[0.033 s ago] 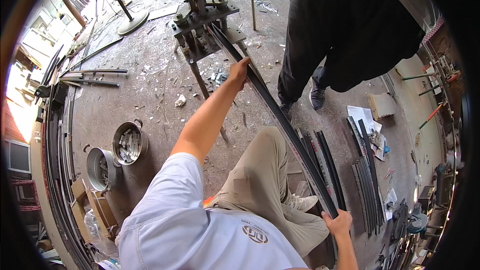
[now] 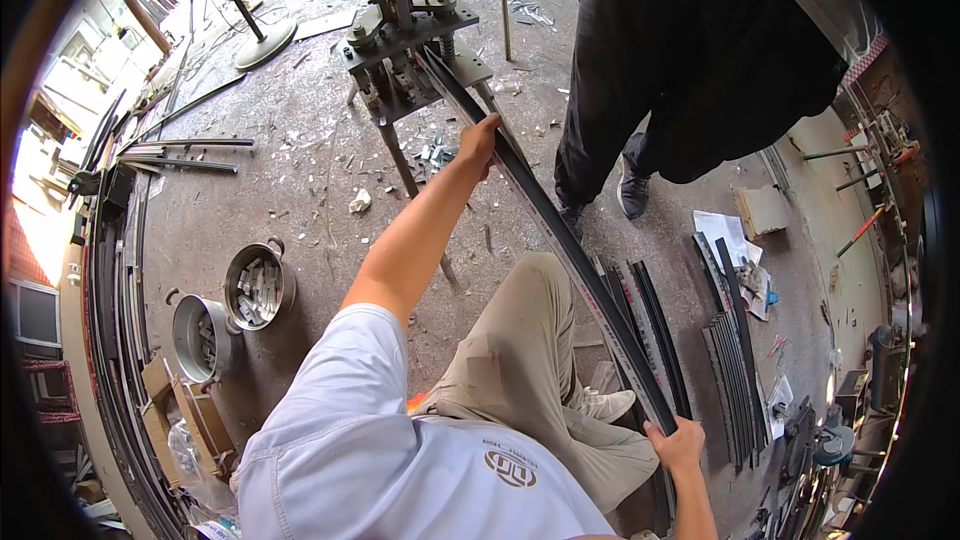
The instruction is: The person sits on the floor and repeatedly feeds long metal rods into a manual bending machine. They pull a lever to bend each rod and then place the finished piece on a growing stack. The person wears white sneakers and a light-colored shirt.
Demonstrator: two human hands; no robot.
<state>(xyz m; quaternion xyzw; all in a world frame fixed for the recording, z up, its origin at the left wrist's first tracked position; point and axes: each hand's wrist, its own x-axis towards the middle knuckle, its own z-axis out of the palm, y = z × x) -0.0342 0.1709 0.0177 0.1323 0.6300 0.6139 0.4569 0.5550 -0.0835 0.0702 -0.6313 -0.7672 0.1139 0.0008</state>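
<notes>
A long dark metal profile [image 2: 570, 240] slants from a punch press [image 2: 410, 50] at the top down to the lower right. Its far end sits between the press plates. Around its upper part, near the press, my left hand [image 2: 480, 143] is closed, arm stretched out. My right hand [image 2: 678, 445] grips the profile's near end, beside my bent knee. Beneath and right of it, several similar profiles [image 2: 655, 335] lie on the floor. Another bundle of profiles [image 2: 735, 380] is further right.
A person in dark clothes [image 2: 640, 50] stands right of the press. Two metal pots [image 2: 287, 290] with metal offcuts stand at left, near a cardboard box [image 2: 195, 415]. Long bars [image 2: 125, 310] line the left side. Scraps litter the floor. A small block [image 2: 762, 210] and papers lie at right.
</notes>
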